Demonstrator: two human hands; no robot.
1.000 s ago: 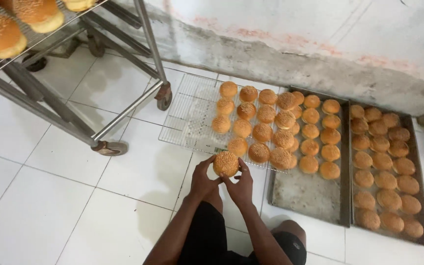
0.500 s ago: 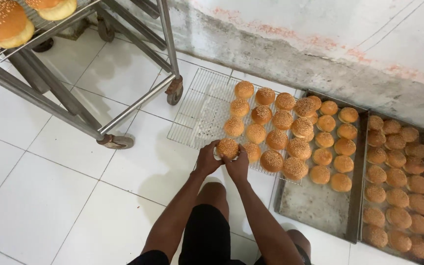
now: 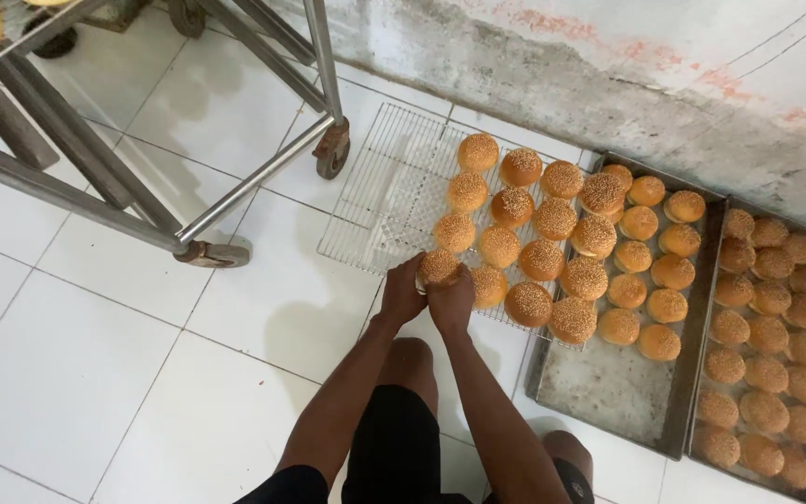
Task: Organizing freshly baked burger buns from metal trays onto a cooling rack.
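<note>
I see the sesame bun (image 3: 439, 267) now low at the near edge of the wire rack (image 3: 380, 201), where a second ago it was lifted clear in front of it. My left hand (image 3: 401, 295) and right hand (image 3: 451, 301) both cup it, grip closed around it. It sits beside the bun rows (image 3: 538, 224), so the front row looks about to gain one; two trays (image 3: 608, 392) lie to the right.

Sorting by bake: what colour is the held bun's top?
Golden brown bun, speckled with pale seeds; head view.

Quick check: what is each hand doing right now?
Left hand: closed on the sesame bun at the wire rack edge.
Right hand: closed on the same bun.
</note>
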